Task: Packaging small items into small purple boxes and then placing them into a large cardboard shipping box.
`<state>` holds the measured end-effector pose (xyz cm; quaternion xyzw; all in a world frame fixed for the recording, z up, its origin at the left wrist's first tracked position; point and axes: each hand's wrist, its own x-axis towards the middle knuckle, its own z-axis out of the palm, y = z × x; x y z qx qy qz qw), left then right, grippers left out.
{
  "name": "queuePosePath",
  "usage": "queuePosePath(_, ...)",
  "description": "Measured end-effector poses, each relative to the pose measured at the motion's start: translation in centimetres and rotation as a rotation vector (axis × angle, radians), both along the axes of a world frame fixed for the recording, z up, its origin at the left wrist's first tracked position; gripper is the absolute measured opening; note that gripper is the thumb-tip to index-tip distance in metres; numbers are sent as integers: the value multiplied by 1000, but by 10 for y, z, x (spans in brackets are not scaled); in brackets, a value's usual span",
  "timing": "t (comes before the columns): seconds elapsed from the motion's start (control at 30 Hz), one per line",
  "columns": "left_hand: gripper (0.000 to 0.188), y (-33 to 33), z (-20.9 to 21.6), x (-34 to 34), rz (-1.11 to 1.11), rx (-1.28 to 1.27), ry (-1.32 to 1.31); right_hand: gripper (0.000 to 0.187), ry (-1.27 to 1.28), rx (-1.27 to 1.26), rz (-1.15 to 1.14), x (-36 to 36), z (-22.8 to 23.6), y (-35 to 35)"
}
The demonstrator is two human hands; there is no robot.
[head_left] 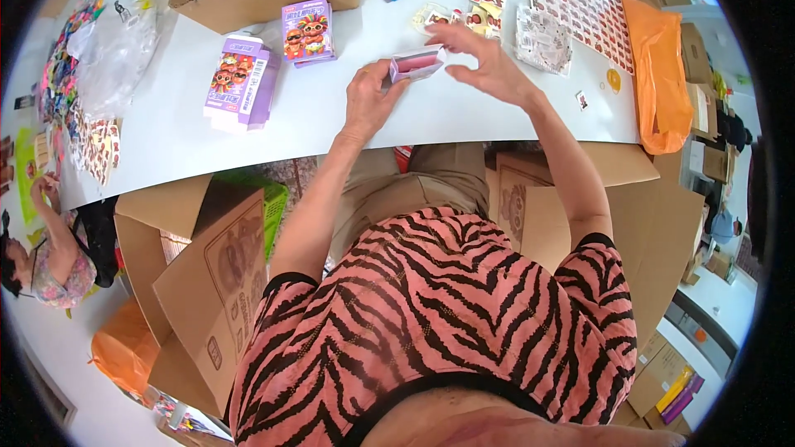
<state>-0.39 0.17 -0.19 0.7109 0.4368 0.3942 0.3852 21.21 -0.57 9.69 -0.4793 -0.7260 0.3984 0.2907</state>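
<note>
In the head view, the small open box [401,70] is above the white table [323,112], its pinkish contents hard to make out; the left hand [368,103] grips its left end, hiding part of it. The right hand [495,70] is loosely open at the other end; contact cannot be told. The upper edge cuts off a brown corrugated carton [273,0]; rightward lies a crinkled orange plastic bag [660,83].

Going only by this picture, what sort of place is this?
Probably a packing workshop: purple boxes and a printed sheet lie on the worktable, and open cartons flank the person.
</note>
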Motion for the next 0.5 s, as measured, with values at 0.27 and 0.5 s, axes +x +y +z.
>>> queuePosePath(0.27,27,0,2,0,14,104,33,34,-11,-146,-83,-14,-8,1)
queuePosePath(0.5,28,-1,5,0,-1,48,-3,34,-74,-189,17,-4,-1,8)
